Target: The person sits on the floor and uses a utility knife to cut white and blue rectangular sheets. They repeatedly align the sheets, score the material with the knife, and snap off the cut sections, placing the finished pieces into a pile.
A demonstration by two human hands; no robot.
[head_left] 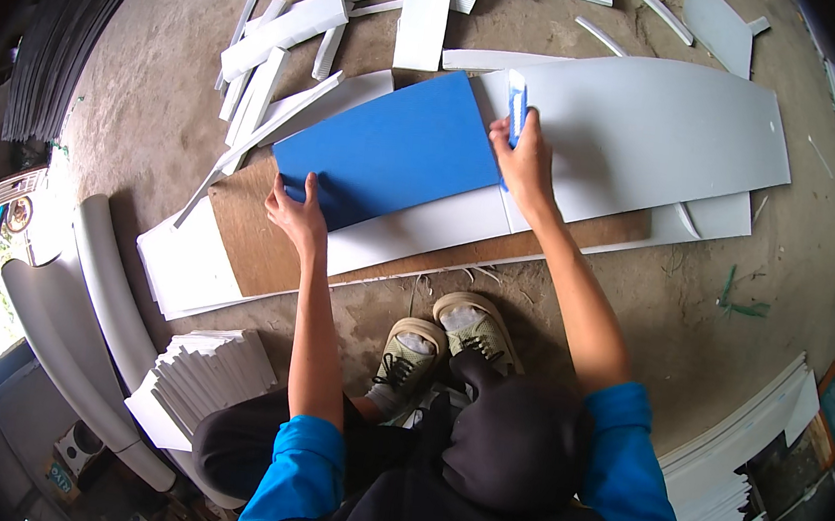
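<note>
A flat blue board [389, 142] lies slanted over white sheets in front of me. My left hand [299, 217] grips its near left corner, with fingers at the edge and the thumb on top. Beyond the board's right end, my right hand [529, 166] is closed around a blue utility knife [517, 109] held upright. The knife is close to the board's right edge; whether it touches is hidden. A large pale grey sheet [662, 123] with a curved far edge spreads to the right. Under these lie a white sheet [411, 228] and a brown board [251, 219].
White offcut strips [283, 37] are heaped at the far left, with more pieces along the far side. A stack of white panels [210, 376] and long curved grey panels [68, 337] stand near left. More white sheets [719, 470] lie near right. My shoes [467, 321] are close to the work.
</note>
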